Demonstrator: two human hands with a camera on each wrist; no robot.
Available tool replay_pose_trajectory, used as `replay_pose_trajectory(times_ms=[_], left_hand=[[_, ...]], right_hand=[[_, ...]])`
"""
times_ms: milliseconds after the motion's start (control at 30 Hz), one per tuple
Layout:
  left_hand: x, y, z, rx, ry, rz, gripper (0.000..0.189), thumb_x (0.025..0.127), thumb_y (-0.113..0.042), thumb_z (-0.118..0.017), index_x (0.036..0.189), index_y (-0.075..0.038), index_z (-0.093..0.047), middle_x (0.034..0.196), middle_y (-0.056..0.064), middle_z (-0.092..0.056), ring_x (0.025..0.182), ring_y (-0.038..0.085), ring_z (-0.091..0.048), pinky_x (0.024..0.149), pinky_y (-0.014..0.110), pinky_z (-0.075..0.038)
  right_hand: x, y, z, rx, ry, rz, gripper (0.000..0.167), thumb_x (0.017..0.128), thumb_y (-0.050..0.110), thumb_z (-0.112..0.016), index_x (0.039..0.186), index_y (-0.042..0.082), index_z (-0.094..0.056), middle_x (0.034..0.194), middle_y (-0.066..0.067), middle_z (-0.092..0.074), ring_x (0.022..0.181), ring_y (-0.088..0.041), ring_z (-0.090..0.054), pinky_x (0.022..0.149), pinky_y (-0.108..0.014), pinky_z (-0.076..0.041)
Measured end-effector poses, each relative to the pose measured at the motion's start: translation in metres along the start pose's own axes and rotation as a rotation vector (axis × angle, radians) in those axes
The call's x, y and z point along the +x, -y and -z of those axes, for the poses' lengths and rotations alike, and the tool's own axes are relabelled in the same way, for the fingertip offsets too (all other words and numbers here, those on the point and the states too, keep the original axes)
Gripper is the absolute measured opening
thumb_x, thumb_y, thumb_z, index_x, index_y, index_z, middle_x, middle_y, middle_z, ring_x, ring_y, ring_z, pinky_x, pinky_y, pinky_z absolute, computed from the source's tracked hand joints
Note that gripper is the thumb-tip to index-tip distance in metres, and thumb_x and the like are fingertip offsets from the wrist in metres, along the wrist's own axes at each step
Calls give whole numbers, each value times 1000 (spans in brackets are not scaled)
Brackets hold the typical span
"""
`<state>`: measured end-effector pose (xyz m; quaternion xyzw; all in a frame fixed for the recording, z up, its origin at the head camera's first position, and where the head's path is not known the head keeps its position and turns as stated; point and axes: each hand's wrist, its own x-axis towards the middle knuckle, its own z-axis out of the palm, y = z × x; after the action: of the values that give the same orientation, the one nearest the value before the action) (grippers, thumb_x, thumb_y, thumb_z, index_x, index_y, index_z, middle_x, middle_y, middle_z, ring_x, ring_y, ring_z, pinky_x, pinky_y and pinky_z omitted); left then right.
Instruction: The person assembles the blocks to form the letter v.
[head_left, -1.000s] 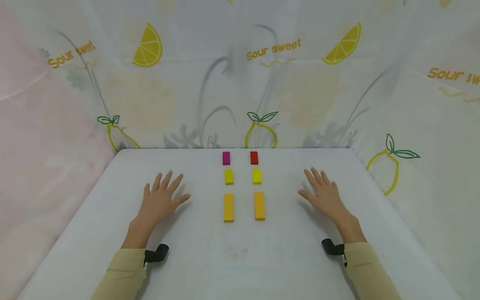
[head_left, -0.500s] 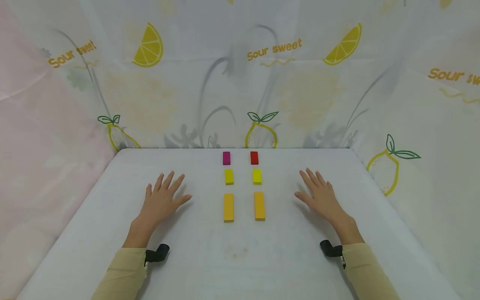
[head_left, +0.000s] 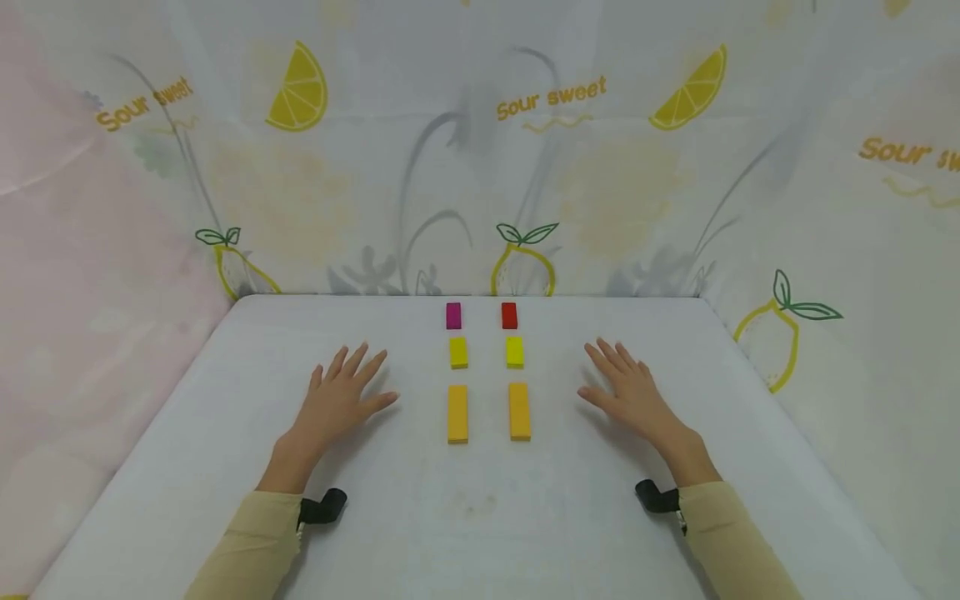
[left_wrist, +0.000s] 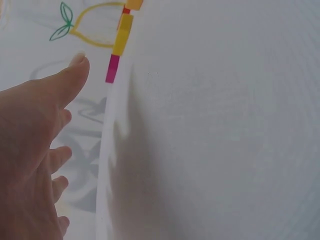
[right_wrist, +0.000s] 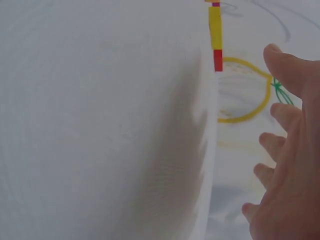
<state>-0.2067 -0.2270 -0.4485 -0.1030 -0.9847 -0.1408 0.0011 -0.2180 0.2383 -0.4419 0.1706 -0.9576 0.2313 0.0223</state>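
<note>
Two short columns of blocks stand mid-table in the head view. The left column has a magenta block (head_left: 453, 316) at the back, a yellow block (head_left: 458, 352), and a longer orange block (head_left: 457, 413) nearest me. In the right column are a red block (head_left: 509, 316), another yellow block (head_left: 514, 352) and another long orange block (head_left: 519, 412). My left hand (head_left: 333, 406), fingers spread and palm down, hovers left of the blocks, holding nothing. On the other side my right hand (head_left: 632, 400) is likewise spread over the table, apart from the blocks.
The white table (head_left: 480, 533) ends at a back edge against a hanging cloth (head_left: 630, 192) printed with lemons. A small black camera mount (head_left: 324, 507) sits at the left wrist, and a matching mount (head_left: 657, 497) at the right.
Both hands have moved inward toward the blocks, the left one to the right and the right one to the left. The blocks have not moved.
</note>
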Motion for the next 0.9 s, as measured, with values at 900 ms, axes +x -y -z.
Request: replay_pose_trajectory(times_ms=[900], left_hand=[[10, -28, -14, -33, 24, -86, 78, 90, -60, -60, 156, -30, -31, 166, 10, -22, 154, 40, -10, 117, 71, -8]], right_hand=[[8, 25, -13, 2, 107, 56, 80, 92, 53, -62, 158, 23, -28, 166, -7, -23, 154, -38, -12, 118, -70, -8]])
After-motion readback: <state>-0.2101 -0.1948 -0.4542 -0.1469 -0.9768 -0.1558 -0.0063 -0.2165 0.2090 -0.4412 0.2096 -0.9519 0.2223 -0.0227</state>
